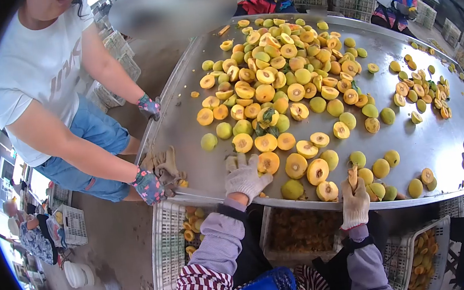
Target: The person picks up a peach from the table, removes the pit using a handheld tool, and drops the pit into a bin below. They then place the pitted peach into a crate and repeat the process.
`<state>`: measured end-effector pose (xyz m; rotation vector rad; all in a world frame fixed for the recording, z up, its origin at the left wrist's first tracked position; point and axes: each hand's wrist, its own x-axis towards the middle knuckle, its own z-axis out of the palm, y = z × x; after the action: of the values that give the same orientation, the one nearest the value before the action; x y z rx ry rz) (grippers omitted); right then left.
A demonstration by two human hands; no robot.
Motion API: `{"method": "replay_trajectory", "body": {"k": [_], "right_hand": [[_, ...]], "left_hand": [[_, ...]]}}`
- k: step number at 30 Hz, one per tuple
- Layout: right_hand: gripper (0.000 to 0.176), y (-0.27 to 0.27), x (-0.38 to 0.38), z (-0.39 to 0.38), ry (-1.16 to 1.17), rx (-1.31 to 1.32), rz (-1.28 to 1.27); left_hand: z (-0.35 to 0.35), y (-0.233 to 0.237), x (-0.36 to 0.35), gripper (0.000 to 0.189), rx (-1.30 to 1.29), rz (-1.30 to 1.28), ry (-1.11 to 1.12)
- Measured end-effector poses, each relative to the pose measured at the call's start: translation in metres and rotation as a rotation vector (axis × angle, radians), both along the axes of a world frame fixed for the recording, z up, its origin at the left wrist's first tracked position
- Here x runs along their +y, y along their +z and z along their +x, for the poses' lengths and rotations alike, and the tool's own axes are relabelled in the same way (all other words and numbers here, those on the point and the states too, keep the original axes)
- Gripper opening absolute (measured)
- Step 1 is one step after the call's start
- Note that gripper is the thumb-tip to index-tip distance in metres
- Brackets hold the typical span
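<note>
My left hand (pixel 245 176), in a pale knit work glove, rests palm down at the near edge of the metal table (pixel 185 139). Its fingers are spread, beside a halved yellow peach (pixel 268 162). My right hand (pixel 355 202), gloved too, is closed around a short tan, wooden-looking handle (pixel 353 175) that points up; its other end is hidden in the hand. Whole peaches (pixel 380 168) lie just right of it, and a cut half (pixel 327 191) lies to its left. A large pile of whole and halved peaches (pixel 293 75) spreads beyond both hands.
A person (pixel 47 80) in floral gloves stands at the table's left edge, near a loose glove (pixel 165 163). Below the edge are a crate with peaches (pixel 166 250), a bin of brown scraps (pixel 302 231) and another crate (pixel 422 261). Other people sit across the table.
</note>
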<state>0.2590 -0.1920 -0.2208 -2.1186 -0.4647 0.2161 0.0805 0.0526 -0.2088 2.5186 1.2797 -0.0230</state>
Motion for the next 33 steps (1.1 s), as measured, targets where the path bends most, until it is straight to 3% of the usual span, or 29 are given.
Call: {"method": "replay_trajectory", "body": {"k": [4,5,6,8,9,11,13,15,17,18,20,22,24,25,26,29,32,33], "right_hand": [[0.022,0.009,0.013,-0.001,-0.05,0.027,0.064],[0.021,0.01,0.014,-0.002,-0.058,0.048,0.069],[0.021,0.009,0.013,-0.002,-0.057,0.05,0.065],[0.02,0.005,0.01,0.0,-0.034,0.116,0.149],[0.02,0.004,0.009,-0.001,-0.04,0.119,0.146],[0.02,0.007,0.009,-0.002,-0.04,0.096,0.147],[0.02,0.008,0.009,-0.003,-0.042,0.149,0.153],[0.021,0.012,0.009,-0.002,-0.045,0.191,0.168],[0.021,0.013,0.007,-0.003,-0.032,0.131,0.146],[0.023,0.008,0.005,-0.001,-0.019,0.142,0.167],[0.024,0.0,0.004,0.0,-0.037,0.232,0.247],[0.026,0.008,0.003,0.001,-0.031,0.246,0.263],[0.027,0.008,-0.001,0.002,-0.024,0.271,0.269],[0.028,0.003,-0.005,0.003,0.011,0.292,0.307],[0.028,-0.001,-0.008,0.001,0.049,0.317,0.341],[0.026,0.059,-0.009,-0.048,0.222,0.487,0.419],[0.031,0.106,-0.019,-0.088,0.392,0.624,0.302],[0.033,0.111,-0.021,-0.095,0.444,0.581,0.266]], "left_hand": [[0.015,0.006,-0.022,0.079,0.077,-0.012,-0.232],[0.012,0.005,-0.026,0.066,-0.011,0.092,-0.27],[0.01,0.005,-0.019,0.066,-0.01,0.087,-0.269],[0.006,0.01,0.008,0.049,-0.306,-0.269,-0.163],[0.001,0.02,0.013,0.036,-0.467,-0.196,-0.054],[0.002,0.013,0.044,0.043,-0.375,0.03,0.127],[0.01,-0.024,0.081,0.047,-0.365,0.159,0.19],[0.016,-0.03,0.091,0.051,-0.367,0.294,0.251],[0.025,-0.019,0.09,0.063,-0.203,-0.032,0.241],[0.029,-0.022,0.087,0.061,-0.32,-0.078,0.253],[0.028,-0.008,0.079,0.074,-0.368,-0.229,0.239],[0.024,-0.003,0.069,0.068,-0.48,-0.198,0.216],[0.015,0.011,0.053,0.059,-0.986,-0.655,0.323],[0.014,0.026,0.034,0.042,-1.272,-0.842,0.382],[0.008,0.041,0.018,0.042,-1.27,-0.84,0.391],[-0.017,0.055,-0.017,0.046,-1.295,-1.137,0.185],[-0.019,0.054,-0.055,0.047,-1.369,-1.076,0.08],[-0.014,0.072,-0.072,0.051,-1.476,-1.272,0.113]]}}
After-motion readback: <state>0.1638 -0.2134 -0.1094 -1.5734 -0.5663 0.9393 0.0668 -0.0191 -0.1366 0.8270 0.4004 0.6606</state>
